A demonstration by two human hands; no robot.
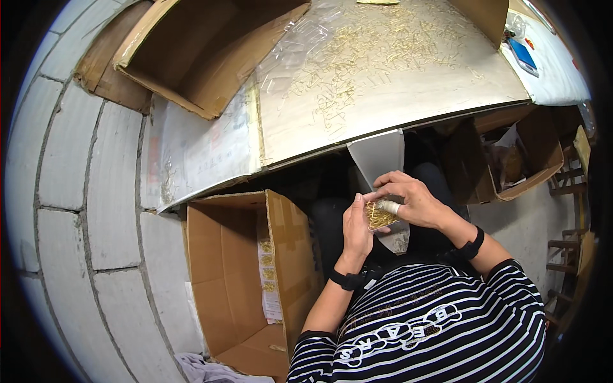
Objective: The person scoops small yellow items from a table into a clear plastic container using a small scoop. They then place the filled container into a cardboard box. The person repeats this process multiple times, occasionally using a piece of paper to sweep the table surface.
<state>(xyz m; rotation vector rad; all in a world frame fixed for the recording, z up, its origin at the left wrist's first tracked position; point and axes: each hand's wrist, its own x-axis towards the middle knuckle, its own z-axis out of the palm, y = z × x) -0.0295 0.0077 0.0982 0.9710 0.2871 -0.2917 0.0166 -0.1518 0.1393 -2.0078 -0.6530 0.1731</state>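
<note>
My left hand [356, 228] holds a small clear plastic box [378, 217] filled with thin gold-coloured wire pins, its fingers curled around the side. From the right, my right hand [416, 200] is closed in on the same box, fingertips at its far edge. White tape wraps one right finger, which lies over the pins. The lower fingers of both hands are partly hidden. Beneath the hands a white sheet-like chute [378, 156] hangs from the table edge to my lap. Many loose gold pins [338, 96] lie scattered across the tabletop [287, 137].
Left of my legs, an open cardboard box [223, 255] contains a row of filled clear boxes [268, 271]. Another open carton [191, 51] lies on the table near empty clear cases [297, 48]. A blue object [523, 56] sits at far right, above another carton [530, 182].
</note>
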